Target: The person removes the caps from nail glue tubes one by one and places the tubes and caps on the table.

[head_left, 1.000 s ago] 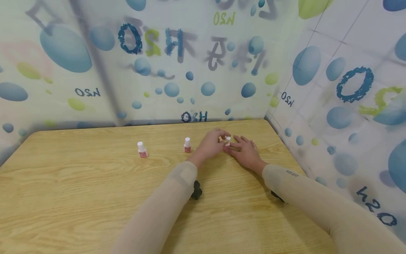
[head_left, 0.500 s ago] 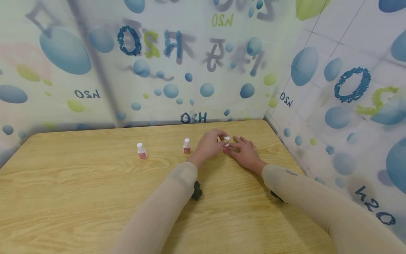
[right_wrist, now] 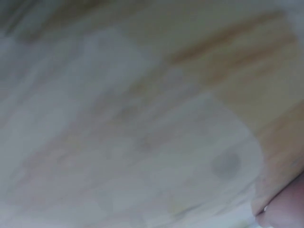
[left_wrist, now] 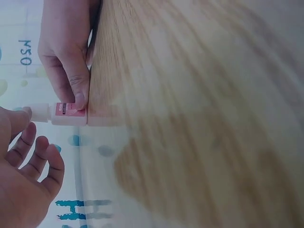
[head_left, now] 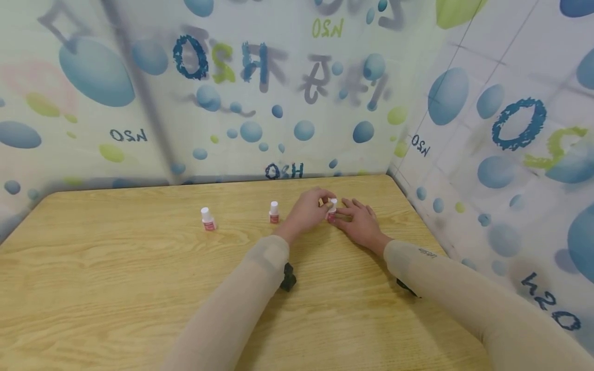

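Note:
Upright on the wooden table stands a small white bottle (head_left: pixel 331 213) with a pink label. My left hand (head_left: pixel 307 210) pinches its white cap (left_wrist: pixel 39 112) between thumb and index finger, while the other fingers curl loosely in the left wrist view. From the other side my right hand (head_left: pixel 360 222) holds the lower body of the bottle, its thumb and a finger against the label (left_wrist: pixel 70 109). Only a blurred bit of the right hand (right_wrist: pixel 287 208) shows in the right wrist view. Two like bottles stand to the left, a nearer one (head_left: pixel 274 212) and a farther one (head_left: pixel 208 219).
The wooden table (head_left: pixel 139 288) reaches back to a patterned wall covering (head_left: pixel 250 103) with blue and green drops. A second patterned wall (head_left: pixel 501 206) runs along the right edge. Dark wrist devices (head_left: pixel 287 278) sit under the sleeves.
Both hands stay at the same bottle, with only slight shifts of the left fingers at the cap. The other two bottles have not moved.

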{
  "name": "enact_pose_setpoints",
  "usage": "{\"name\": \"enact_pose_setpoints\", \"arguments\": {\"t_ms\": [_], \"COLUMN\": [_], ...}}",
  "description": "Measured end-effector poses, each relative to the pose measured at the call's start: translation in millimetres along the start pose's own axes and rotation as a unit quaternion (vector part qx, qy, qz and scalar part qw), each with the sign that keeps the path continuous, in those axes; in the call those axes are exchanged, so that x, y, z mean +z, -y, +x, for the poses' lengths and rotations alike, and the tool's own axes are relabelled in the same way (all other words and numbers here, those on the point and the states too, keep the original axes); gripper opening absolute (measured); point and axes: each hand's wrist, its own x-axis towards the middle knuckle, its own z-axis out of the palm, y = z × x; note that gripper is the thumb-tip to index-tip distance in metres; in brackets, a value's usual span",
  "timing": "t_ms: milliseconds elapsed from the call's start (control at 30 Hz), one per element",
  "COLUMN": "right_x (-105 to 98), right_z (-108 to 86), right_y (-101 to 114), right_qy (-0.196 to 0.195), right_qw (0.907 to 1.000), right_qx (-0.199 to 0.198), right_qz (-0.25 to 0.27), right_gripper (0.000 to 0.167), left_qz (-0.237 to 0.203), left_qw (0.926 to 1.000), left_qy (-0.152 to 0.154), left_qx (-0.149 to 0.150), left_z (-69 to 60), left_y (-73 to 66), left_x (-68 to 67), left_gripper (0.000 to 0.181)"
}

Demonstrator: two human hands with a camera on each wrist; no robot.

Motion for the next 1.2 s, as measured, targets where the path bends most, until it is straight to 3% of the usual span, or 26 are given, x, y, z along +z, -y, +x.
{"name": "enact_pose_setpoints", "arguments": {"t_ms": [533,800,1000,1200], "right_x": [1.9,2.6,3.5,2.2], "right_z": [2.7,2.9,4.3,2.8], "right_y": [-1.2,-1.7,-2.2,-1.0], "right_qy": [-0.014,-0.020,-0.016,-0.014], "right_qw": [0.9998,0.9996,0.9997,0.9998], "right_qx": [-0.006,-0.011,-0.007,-0.003], "right_qz": [-0.014,-0.014,-0.015,-0.010], "right_gripper": [0.046,0.044,0.046,0.048], "left_qz": [0.044,0.035,-0.027,0.000], "left_qw": [0.9988,0.9990,0.9996,0.9998], "left_qy": [-0.022,-0.016,0.001,0.012], "left_qx": [-0.006,-0.024,0.009,0.017], "left_z": [1.9,1.8,1.0,1.5], "left_y": [-0.2,1.2,3.4,4.6], "left_x": [1.9,2.9,-0.2,-1.9], "left_gripper": [0.023,0.022,0.036,0.032]}}
